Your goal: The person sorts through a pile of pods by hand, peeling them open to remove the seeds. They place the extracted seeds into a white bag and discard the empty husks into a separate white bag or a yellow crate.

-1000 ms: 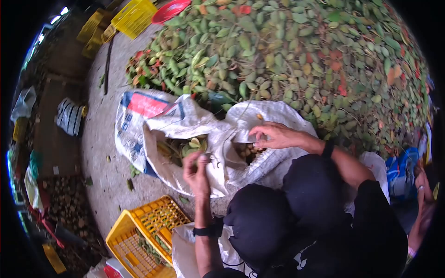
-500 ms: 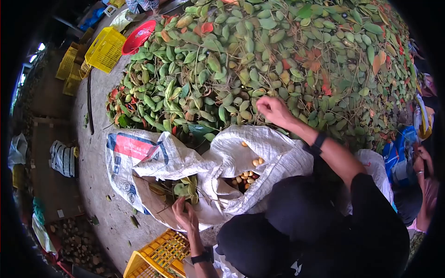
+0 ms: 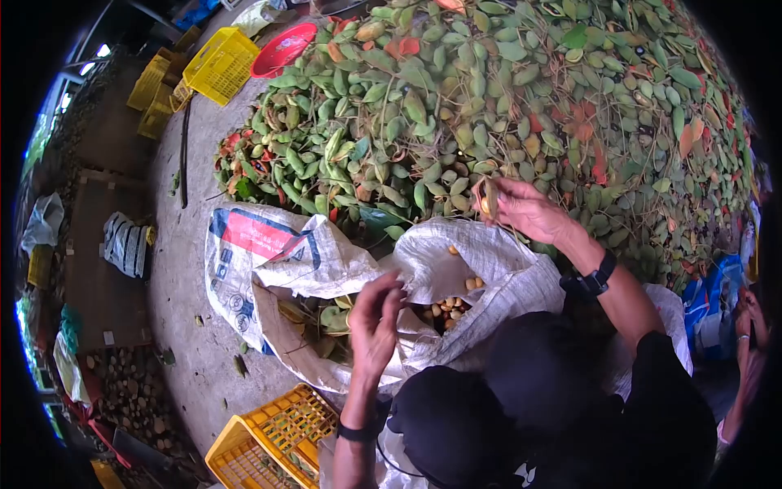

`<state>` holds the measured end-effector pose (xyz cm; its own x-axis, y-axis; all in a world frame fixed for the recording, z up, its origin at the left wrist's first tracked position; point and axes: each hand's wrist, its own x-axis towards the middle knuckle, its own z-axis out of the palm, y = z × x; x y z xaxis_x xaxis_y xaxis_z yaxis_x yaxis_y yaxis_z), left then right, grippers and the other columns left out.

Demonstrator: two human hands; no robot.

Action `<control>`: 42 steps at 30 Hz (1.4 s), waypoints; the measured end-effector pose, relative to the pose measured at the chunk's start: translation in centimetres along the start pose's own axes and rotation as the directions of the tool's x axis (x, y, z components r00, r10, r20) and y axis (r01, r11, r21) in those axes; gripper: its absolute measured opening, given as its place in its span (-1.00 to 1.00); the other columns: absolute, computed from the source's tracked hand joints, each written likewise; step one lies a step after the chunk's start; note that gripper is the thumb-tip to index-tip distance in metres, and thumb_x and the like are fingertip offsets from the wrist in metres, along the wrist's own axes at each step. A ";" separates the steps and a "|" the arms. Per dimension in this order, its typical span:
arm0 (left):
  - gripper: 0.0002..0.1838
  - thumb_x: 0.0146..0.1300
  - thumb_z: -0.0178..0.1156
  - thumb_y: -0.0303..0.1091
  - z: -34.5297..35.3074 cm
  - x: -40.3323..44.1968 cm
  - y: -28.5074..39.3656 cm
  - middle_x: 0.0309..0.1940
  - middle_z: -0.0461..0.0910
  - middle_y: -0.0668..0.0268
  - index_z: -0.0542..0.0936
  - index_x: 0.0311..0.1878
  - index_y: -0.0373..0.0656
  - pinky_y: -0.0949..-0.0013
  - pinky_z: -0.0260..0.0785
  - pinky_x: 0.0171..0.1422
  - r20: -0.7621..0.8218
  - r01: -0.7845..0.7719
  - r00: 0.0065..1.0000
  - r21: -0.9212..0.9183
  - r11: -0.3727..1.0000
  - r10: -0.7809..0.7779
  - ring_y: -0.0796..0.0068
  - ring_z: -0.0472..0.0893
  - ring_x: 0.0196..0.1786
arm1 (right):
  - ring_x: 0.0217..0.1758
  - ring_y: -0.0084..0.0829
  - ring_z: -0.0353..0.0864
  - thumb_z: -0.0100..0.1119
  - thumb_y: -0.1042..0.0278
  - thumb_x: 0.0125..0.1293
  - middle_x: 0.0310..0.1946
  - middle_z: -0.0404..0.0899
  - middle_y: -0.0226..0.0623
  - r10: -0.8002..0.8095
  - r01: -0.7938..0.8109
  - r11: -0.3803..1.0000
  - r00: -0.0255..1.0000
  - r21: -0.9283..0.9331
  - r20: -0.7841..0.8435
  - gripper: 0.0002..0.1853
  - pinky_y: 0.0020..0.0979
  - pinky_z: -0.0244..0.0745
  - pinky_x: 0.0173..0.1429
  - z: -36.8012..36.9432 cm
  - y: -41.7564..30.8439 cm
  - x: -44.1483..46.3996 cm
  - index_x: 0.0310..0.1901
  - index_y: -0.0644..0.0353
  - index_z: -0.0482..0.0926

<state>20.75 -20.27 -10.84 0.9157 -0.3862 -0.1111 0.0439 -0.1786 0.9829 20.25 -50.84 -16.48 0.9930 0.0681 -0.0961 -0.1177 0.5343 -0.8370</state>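
My right hand (image 3: pixel 525 210) pinches an opened pod (image 3: pixel 488 200) with a pale seed showing, above the rim of the right sack. My left hand (image 3: pixel 377 318) is raised between the two sacks, its fingers curled; whether something small is between them is hidden. The right white sack (image 3: pixel 521 273) holds brown and tan seeds (image 3: pixel 444 311). Green husks (image 3: pixel 334 318) lie in the left sack (image 3: pixel 261 244), which has red and blue print. A large heap of green pods (image 3: pixel 489 98) with some red and orange pieces spreads behind both sacks.
A yellow-orange crate (image 3: pixel 285 428) stands at the lower left. Yellow crates (image 3: pixel 218 65) and a red basin (image 3: pixel 283 50) are at the upper left. A dark rod (image 3: pixel 185 155) lies on the concrete floor. A co-worker's arm (image 3: pixel 743 350) shows at the right edge beside a blue bag (image 3: pixel 713 306).
My right hand has come back from the heap toward the right sack, now with an opened pod. My left hand has risen from the left sack's opening and moved right.
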 end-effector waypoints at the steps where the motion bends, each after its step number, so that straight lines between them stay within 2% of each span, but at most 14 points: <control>1: -0.63 0.36 0.07 -0.39 1.2 0.6 0.9 -0.11 0.46 0.25 0.37 0.20 -0.24 0.46 0.46 -0.05 0.092 0.036 0.995 -0.104 0.994 -0.026 0.49 0.56 -0.15 | -0.14 -0.46 0.57 0.08 0.29 0.34 -0.05 0.55 -0.19 0.089 -0.106 0.986 0.988 0.132 0.129 -0.56 -0.43 0.50 -0.05 1.8 -0.9 -0.7 0.20 0.22 0.32; 6: -0.42 0.33 0.13 -0.20 5.1 1.7 2.0 -0.15 0.45 0.18 0.22 0.32 -0.21 0.43 0.52 -0.30 0.218 0.240 0.961 -0.365 0.899 -0.168 0.44 0.59 -0.25 | -0.54 -0.59 0.42 0.03 0.23 0.38 -0.44 0.40 -0.44 0.312 -0.308 0.950 0.926 -0.052 0.212 -0.60 -0.53 0.32 -0.52 8.6 -1.1 -2.2 0.16 0.22 0.33; 9: -0.42 0.32 0.14 -0.19 5.2 0.1 0.5 -0.16 0.47 0.17 0.22 0.33 -0.15 0.44 0.54 -0.32 0.159 0.252 0.966 -0.441 0.861 -0.202 0.44 0.59 -0.29 | -0.45 -0.65 0.44 0.04 0.27 0.39 -0.36 0.45 -0.45 0.297 -0.151 0.866 0.922 -0.476 0.247 -0.59 -0.56 0.37 -0.41 9.5 -0.4 -3.1 0.18 0.25 0.31; 10: -0.43 0.32 0.13 -0.21 5.2 -0.7 0.3 -0.16 0.48 0.16 0.23 0.33 -0.12 0.42 0.55 -0.31 0.143 0.254 0.967 -0.494 0.831 -0.210 0.43 0.60 -0.29 | -0.33 -0.69 0.45 0.04 0.32 0.39 -0.29 0.48 -0.46 0.085 0.035 0.859 0.974 -0.511 0.210 -0.60 -0.60 0.40 -0.30 9.8 2.1 -2.9 0.19 0.28 0.32; 13: -0.46 0.32 0.14 -0.26 5.1 -2.3 -0.4 -0.17 0.49 0.16 0.24 0.32 -0.10 0.40 0.58 -0.31 0.109 0.226 0.974 -0.560 0.797 -0.199 0.41 0.62 -0.31 | -0.20 -0.69 0.46 0.04 0.31 0.39 -0.21 0.49 -0.43 0.218 -0.081 0.904 0.932 -0.419 0.291 -0.58 -0.59 0.41 -0.16 10.6 1.9 -3.7 0.20 0.31 0.31; 15: -0.47 0.30 0.15 -0.33 4.6 -2.5 -0.2 -0.18 0.51 0.16 0.26 0.30 -0.12 0.39 0.59 -0.32 0.078 0.175 0.984 -0.572 0.801 -0.160 0.38 0.63 -0.34 | -0.42 -0.73 0.43 0.04 0.28 0.39 -0.40 0.48 -0.47 0.203 -0.081 0.906 0.945 -0.416 0.257 -0.66 -0.62 0.34 -0.40 10.6 2.2 -3.3 0.08 0.32 0.41; 18: -0.49 0.30 0.16 -0.35 4.0 -2.9 0.0 -0.13 0.49 0.16 0.26 0.27 -0.15 0.40 0.59 -0.38 0.102 0.160 0.987 -0.512 0.844 -0.125 0.38 0.64 -0.37 | -0.80 -0.78 0.06 0.01 0.17 0.40 -0.77 0.25 -0.58 0.313 -0.235 0.912 0.929 -0.337 0.198 -0.73 -0.59 -0.11 -0.70 10.6 2.6 -3.1 -0.25 0.23 0.53; 25: -0.42 0.16 0.24 -0.44 3.6 -3.2 -4.7 -0.16 0.46 0.13 0.27 0.24 -0.05 0.37 0.54 -0.39 0.073 0.177 0.983 -0.106 0.979 -0.170 0.32 0.62 -0.34 | -0.78 -0.75 0.19 0.05 0.12 0.37 -0.63 0.56 -0.29 0.567 -0.371 0.588 0.823 -0.719 0.039 -0.68 -0.63 -0.02 -0.72 9.8 5.0 -3.3 -0.31 0.26 0.55; 27: -0.44 0.07 0.23 -0.53 4.1 -3.0 -7.5 -0.18 0.43 0.06 0.31 0.17 -0.07 0.24 0.50 -0.17 0.159 -0.318 0.947 0.355 0.879 0.279 0.10 0.57 -0.16 | -0.77 -0.74 0.20 0.03 0.09 0.38 -0.65 0.55 -0.30 0.604 -0.388 0.546 0.796 -0.742 0.028 -0.64 -0.62 0.01 -0.71 9.5 5.8 -3.9 -0.35 0.26 0.56; 29: -0.48 0.00 0.22 -0.56 4.5 -3.3 -8.6 -0.12 0.41 0.00 0.36 0.09 -0.10 0.18 0.39 0.02 0.187 -0.106 0.981 0.292 0.951 0.052 -0.03 0.48 -0.02 | -0.77 -0.73 0.21 0.00 0.06 0.39 -0.65 0.55 -0.31 0.635 -0.345 0.566 0.762 -0.748 0.129 -0.60 -0.60 0.03 -0.71 8.4 7.2 -4.3 -0.36 0.27 0.57; 37: -0.62 0.15 0.03 -0.59 4.4 -4.4 -13.8 -0.11 0.46 0.03 0.48 0.07 -0.17 0.21 0.38 0.03 0.119 -0.283 0.958 0.218 0.934 0.262 0.05 0.51 -0.08 | -0.65 -0.74 0.26 -0.02 0.09 0.40 -0.69 0.49 -0.43 0.687 -0.296 0.447 0.718 -0.844 0.112 -0.66 -0.61 0.13 -0.58 8.3 7.5 -3.7 -0.23 0.21 0.60; 39: -0.58 0.14 0.03 -0.62 3.1 -4.3 -15.7 -0.13 0.48 0.03 0.48 0.11 -0.17 0.21 0.38 0.02 -0.054 0.084 0.995 0.042 0.996 -0.082 0.10 0.53 -0.11 | -0.62 -0.74 0.29 0.00 0.11 0.40 -0.65 0.49 -0.45 0.660 -0.316 0.489 0.743 -0.813 0.109 -0.68 -0.61 0.15 -0.55 8.3 6.6 -2.6 -0.12 0.23 0.56; 41: -0.41 0.05 0.22 -0.52 3.3 -5.2 -19.1 0.15 0.29 -0.03 0.42 0.23 -0.03 0.23 0.32 0.20 0.176 0.004 0.984 0.027 1.000 -0.009 0.04 0.39 0.14 | -0.59 -0.74 0.33 0.02 0.14 0.39 -0.62 0.50 -0.47 0.621 -0.323 0.527 0.778 -0.786 0.096 -0.66 -0.61 0.17 -0.52 7.9 6.0 -1.3 -0.02 0.24 0.53; 42: -0.35 0.04 0.25 -0.49 3.4 -5.3 -16.5 0.20 0.22 -0.03 0.37 0.27 0.02 0.22 0.29 0.25 0.214 -0.028 0.976 0.246 0.969 -0.027 0.00 0.31 0.23 | -0.52 -0.72 0.38 0.03 0.17 0.39 -0.53 0.51 -0.45 0.558 -0.301 0.619 0.818 -0.726 0.136 -0.63 -0.60 0.23 -0.46 7.9 6.7 -0.8 0.07 0.26 0.45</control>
<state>13.82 -18.38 -26.98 0.8073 -0.5663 -0.1660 -0.0810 -0.3849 0.9194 18.61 -40.62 -17.74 0.7462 0.4688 -0.4727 -0.3679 -0.3013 -0.8797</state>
